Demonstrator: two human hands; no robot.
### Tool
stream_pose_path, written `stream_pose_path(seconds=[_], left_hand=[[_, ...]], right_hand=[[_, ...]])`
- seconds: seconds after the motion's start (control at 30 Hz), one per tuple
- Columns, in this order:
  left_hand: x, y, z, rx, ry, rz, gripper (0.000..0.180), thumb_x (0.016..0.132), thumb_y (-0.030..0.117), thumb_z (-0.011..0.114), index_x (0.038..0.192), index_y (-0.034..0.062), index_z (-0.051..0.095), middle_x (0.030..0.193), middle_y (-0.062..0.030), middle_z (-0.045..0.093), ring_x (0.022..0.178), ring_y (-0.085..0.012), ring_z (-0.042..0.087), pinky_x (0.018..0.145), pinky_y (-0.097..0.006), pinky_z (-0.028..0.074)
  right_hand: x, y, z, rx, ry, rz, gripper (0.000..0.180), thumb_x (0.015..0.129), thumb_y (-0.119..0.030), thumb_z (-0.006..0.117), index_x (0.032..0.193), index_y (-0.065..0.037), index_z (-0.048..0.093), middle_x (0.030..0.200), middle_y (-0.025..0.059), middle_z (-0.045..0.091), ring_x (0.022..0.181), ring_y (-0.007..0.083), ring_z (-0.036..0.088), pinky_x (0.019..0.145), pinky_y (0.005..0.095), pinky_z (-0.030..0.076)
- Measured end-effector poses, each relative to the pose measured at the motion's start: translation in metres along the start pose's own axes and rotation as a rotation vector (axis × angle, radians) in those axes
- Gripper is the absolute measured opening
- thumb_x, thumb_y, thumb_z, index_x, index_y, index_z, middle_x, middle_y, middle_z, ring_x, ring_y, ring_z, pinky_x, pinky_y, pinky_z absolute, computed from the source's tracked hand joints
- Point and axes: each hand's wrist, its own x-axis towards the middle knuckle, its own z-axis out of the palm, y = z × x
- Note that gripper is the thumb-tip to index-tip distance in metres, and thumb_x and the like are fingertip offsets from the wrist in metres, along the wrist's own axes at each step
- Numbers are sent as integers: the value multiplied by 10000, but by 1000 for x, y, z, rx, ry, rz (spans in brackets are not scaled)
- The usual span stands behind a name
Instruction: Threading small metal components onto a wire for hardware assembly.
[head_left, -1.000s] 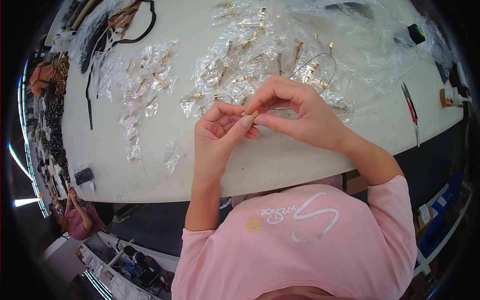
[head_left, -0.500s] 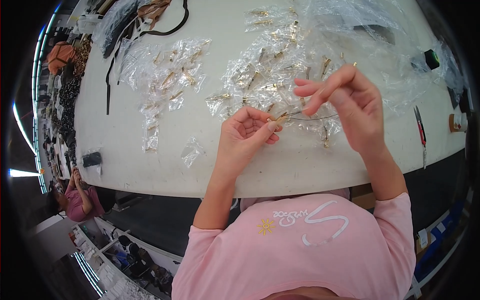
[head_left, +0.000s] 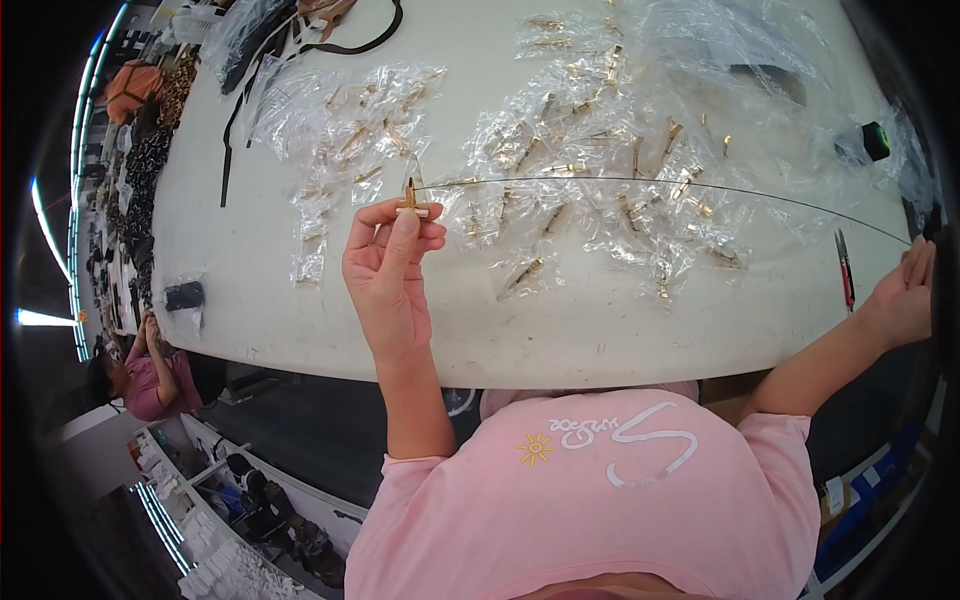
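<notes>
Shirt [head_left: 580, 500] nearest, all pink, then the near edge of the pale bench [head_left: 480, 350]. Right-hand grip [head_left: 903, 300] is way out at the right, fingers pinched on the end of a thin dark cord [head_left: 560, 178]. Left-hand grip [head_left: 392, 270] is left of centre above the bench, thumb and fingers clamped on a small gold clip [head_left: 410, 194] that points away from the person. The cord runs between the two in a gentle arc — can't tell whether it's fixed to the clip.

Handling-wise, I'd guess the clip is light, stiff and a bit slick, so pinch it by the flat sides at its near end. Cord looks springy but thin — hold it close to the end and go easy on it.

Farther on, red-handled snips [head_left: 847, 280] at the right, crinkly clear bags [head_left: 545, 280] with gold pieces across the middle and left, and a black strap [head_left: 227, 140] far left.
</notes>
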Motion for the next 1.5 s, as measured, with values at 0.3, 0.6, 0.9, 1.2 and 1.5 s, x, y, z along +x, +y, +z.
stream_pose_path(seconds=[0.3, 0.6, 0.9, 1.2, 1.5], left_hand=[[4, -15, 29, -68, -42, -8, 159, 943, 29, 601, 1091, -23, 574, 1019, -178, 668, 810, -134, 663, 742, -224, 552], [-13, -29, 66, -162, -262, -170, 155, 940, 55, 614, 1075, 0, 563, 962, -157, 686, 775, -164, 672, 709, -269, 540], [-15, -34, 67, -37, -197, -131, 148, 931, 42, 621, 1058, -8, 563, 950, -157, 684, 780, -161, 666, 713, -272, 539], [-17, -34, 67, -12, -232, -114, 135, 935, 33, 611, 1054, -12, 565, 952, -153, 685, 895, -204, 686, 737, -280, 545], [-19, -37, 67, 12, -231, -93, 127, 934, 23, 612, 1048, -14, 569, 951, -138, 683, 912, -215, 692, 736, -281, 546]], right_hand=[[-8, 14, 23, -28, 20, 104, 279, 993, -49, 415, 1167, 138, 526, 870, 102, 582, 626, 82, 431, 593, 204, 354], [-123, 35, 150, 370, -752, 592, 127, 960, -69, 552, 1041, 24, 584, 902, 91, 679, 879, 138, 663, 808, 266, 514], [-116, 26, 147, 610, -769, 1226, 262, 880, -104, 686, 1048, 28, 535, 848, 99, 662, 743, 168, 681, 711, 300, 580], [-117, 28, 146, 656, -746, 1354, 328, 862, -95, 711, 1045, 8, 459, 854, 128, 645, 734, 188, 684, 709, 307, 579], [-122, 31, 145, 647, -743, 1327, 266, 889, -133, 700, 965, -69, 454, 876, 128, 670, 726, 180, 691, 712, 294, 560]])
